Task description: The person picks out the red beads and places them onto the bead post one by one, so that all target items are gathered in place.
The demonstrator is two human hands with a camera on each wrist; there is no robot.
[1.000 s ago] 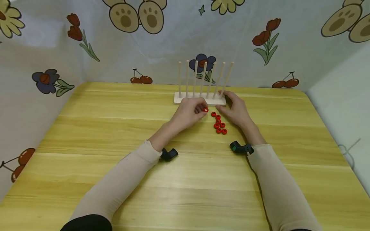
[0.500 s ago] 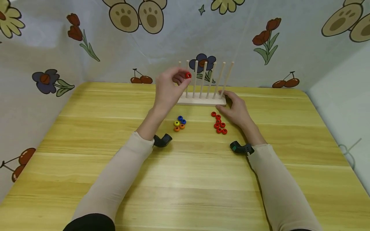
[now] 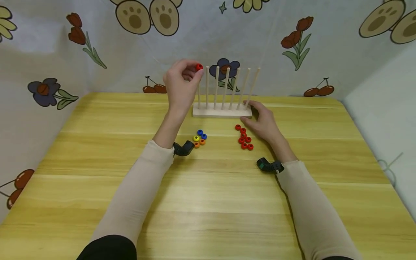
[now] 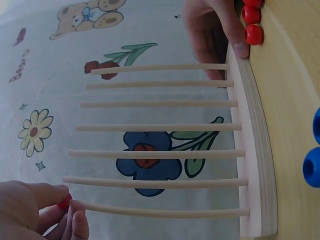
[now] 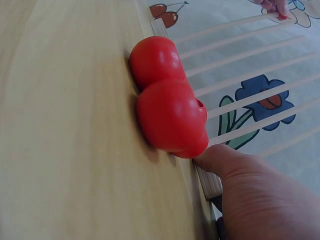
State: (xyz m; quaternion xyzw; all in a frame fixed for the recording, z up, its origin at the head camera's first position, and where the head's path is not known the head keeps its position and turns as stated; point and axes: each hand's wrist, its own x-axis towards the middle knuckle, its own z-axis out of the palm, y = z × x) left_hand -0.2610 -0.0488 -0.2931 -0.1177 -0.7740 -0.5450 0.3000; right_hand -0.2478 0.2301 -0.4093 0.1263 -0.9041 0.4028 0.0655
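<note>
My left hand [image 3: 181, 85] pinches a red bead [image 3: 199, 66] between thumb and fingertips. The bead is right at the top of the leftmost peg [image 4: 165, 212] of a pale wooden peg stand [image 3: 222, 111]. Several upright bare pegs rise from its base. At the base's right end, my right hand [image 3: 262, 121] grips the stand, thumb on the front edge and fingers behind. In the left wrist view, the held red bead [image 4: 64, 201] touches the peg tip, partly covered by the fingers.
Several loose red beads [image 3: 243, 135] lie in front of the stand, near the right hand. Left of them is a small group of blue beads [image 3: 200, 132], a yellow bead [image 3: 196, 138] and orange beads [image 3: 202, 142]. A patterned cloth [image 3: 126, 61] hangs behind the table.
From low by the stand's front, my left hand has risen and moved left with the red bead to the leftmost peg's tip. The right hand keeps its hold. The head view shifted slightly.
</note>
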